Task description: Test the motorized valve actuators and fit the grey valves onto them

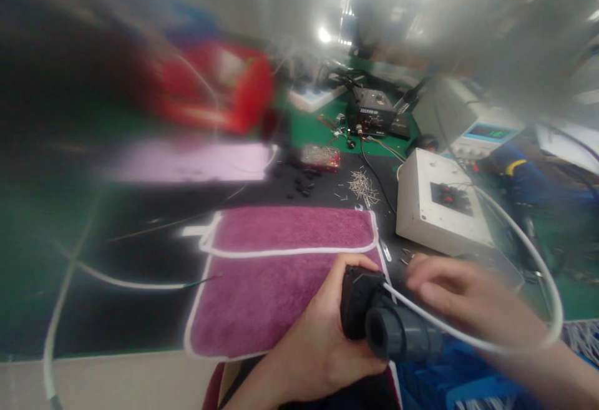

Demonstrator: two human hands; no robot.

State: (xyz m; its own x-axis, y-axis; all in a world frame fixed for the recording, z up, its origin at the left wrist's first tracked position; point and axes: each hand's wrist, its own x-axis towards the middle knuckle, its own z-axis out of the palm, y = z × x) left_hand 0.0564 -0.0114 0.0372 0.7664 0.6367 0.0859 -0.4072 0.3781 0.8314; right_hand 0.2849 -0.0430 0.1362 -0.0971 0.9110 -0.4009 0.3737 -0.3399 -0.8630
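My left hand (314,341) is wrapped around a black plastic part with a round grey tube end (380,322), holding it over the near edge of a purple towel (281,273). A white cable (515,335) runs out of the part and loops to the right. My right hand (461,294) hovers just right of the part, blurred by motion, with its fingers curled near the cable; whether they grip it is unclear.
A white box with a red button (437,207) stands right of the towel. Behind lie a pile of small metal pins (364,186), black small parts (303,184), a black station (377,113) and a red bin (213,88), all on a black mat over a green bench.
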